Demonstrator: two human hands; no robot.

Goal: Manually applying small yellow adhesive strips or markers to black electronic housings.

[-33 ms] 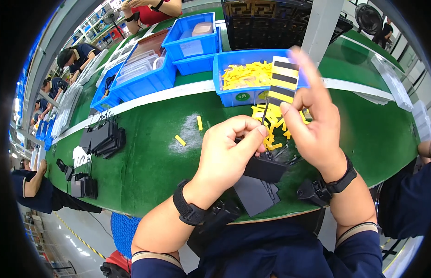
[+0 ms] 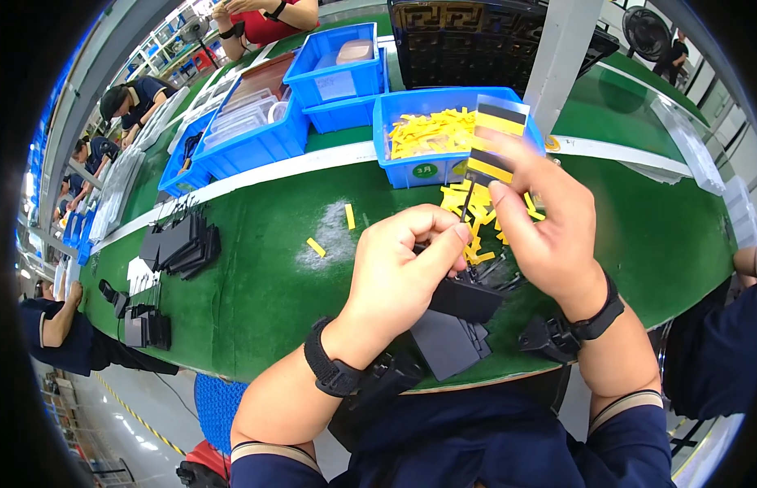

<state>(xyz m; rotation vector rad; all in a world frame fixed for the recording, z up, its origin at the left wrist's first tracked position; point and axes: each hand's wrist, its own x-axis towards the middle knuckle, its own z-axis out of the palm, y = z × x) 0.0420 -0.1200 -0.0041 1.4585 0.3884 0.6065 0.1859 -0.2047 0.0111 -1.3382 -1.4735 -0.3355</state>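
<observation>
Near the middle of the bench, my left hand (image 2: pixel 399 268) pinches a thin black rod (image 2: pixel 467 202) between thumb and fingertips. A black flat box (image 2: pixel 466 301) sits just below those fingers; whether it joins the rod is hidden. At the rod's upper end stands a strip with black and yellow stripes (image 2: pixel 491 167), partly see-through. My right hand (image 2: pixel 557 215) is closed around this striped strip, thumb at its lower edge and the blurred index finger across its front. Below lie another dark flat box (image 2: pixel 452 343) and loose yellow pieces (image 2: pixel 480 213).
A blue bin (image 2: pixel 427 172) of yellow pieces stands behind my hands. More blue bins (image 2: pixel 252 146) are at the back left. Black boxes with thin rods (image 2: pixel 182 244) lie on the left of the green bench (image 2: pixel 256 301). A grey post (image 2: pixel 560 69) rises behind the bin. Other people sit around.
My right index finger has come down from its raised position and now crosses the striped strip. My left hand keeps its pinch on the rod in the same place.
</observation>
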